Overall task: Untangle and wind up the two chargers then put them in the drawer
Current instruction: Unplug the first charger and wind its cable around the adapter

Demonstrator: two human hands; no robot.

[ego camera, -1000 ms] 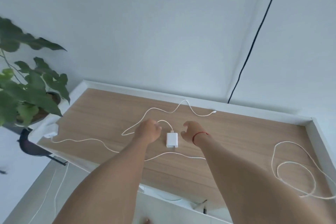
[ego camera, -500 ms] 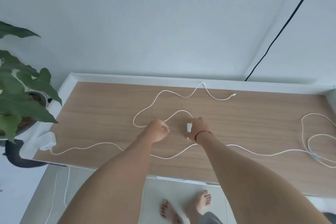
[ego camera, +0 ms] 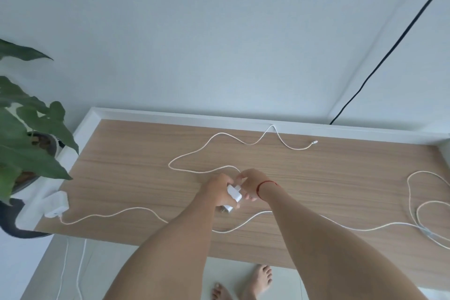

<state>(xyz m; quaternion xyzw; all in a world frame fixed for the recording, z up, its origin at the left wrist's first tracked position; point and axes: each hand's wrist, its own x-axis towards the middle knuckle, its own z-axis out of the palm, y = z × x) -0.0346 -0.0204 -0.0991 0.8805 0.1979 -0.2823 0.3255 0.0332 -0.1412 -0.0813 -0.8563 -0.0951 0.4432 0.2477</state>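
Observation:
My left hand [ego camera: 217, 190] grips a small white charger plug [ego camera: 234, 193], lifted just above the wooden tabletop [ego camera: 136, 153]. My right hand [ego camera: 250, 184] pinches the cable where it joins that plug. Its thin white cable [ego camera: 207, 146] snakes away across the table to a connector tip [ego camera: 314, 142] near the back edge. A second white charger block [ego camera: 55, 204] lies at the table's left front corner. Its long cable [ego camera: 117, 213] runs under my arms to loose loops [ego camera: 418, 204] at the right.
A potted plant [ego camera: 22, 139] with large green leaves stands off the left end of the table. A white raised rim [ego camera: 194, 117] borders the back edge against the wall. A black cable [ego camera: 379, 61] climbs the wall at the right. Bare feet [ego camera: 246, 282] show on the floor below.
My left hand has moved right and taken hold of the plug, which now sits raised off the table. My right hand has shifted to the cable at its end.

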